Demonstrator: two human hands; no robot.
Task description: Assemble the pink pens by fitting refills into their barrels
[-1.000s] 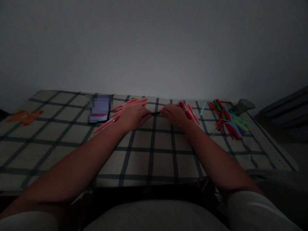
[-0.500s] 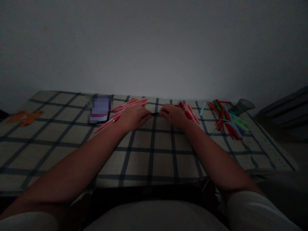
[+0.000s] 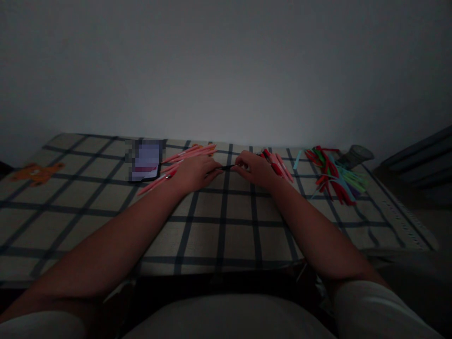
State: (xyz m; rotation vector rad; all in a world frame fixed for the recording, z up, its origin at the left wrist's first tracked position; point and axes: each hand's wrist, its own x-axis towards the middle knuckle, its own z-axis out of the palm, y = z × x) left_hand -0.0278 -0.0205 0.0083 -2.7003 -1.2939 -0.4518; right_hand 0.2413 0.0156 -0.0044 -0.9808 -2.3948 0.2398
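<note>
Between my two hands, a short, thin black pipe cleaner [image 3: 227, 167] stretches level just above the checked tablecloth. My left hand [image 3: 197, 172] pinches one end between thumb and fingers. The other end sits in the fingertips of my right hand [image 3: 254, 168], also closed in a pinch with the fingers curled. Long pink pipe cleaners [image 3: 176, 162] lie beside and partly behind my left hand. Just beyond my right hand rest a few red and pink pipe cleaners [image 3: 278, 165], partly covered by it.
A tablet or phone [image 3: 147, 160] with a lit, blurred screen lies left of the pink pipe cleaners. An orange figure [image 3: 37, 173] is at far left. Multicoloured pipe cleaners [image 3: 334, 176] lie at right by a glass jar [image 3: 356, 156] on its side. A wall [image 3: 226, 70] rises behind.
My right hand's fingers have shifted slightly along the black pipe cleaner and curled up more, showing a little more of it. My left hand stays almost still.
</note>
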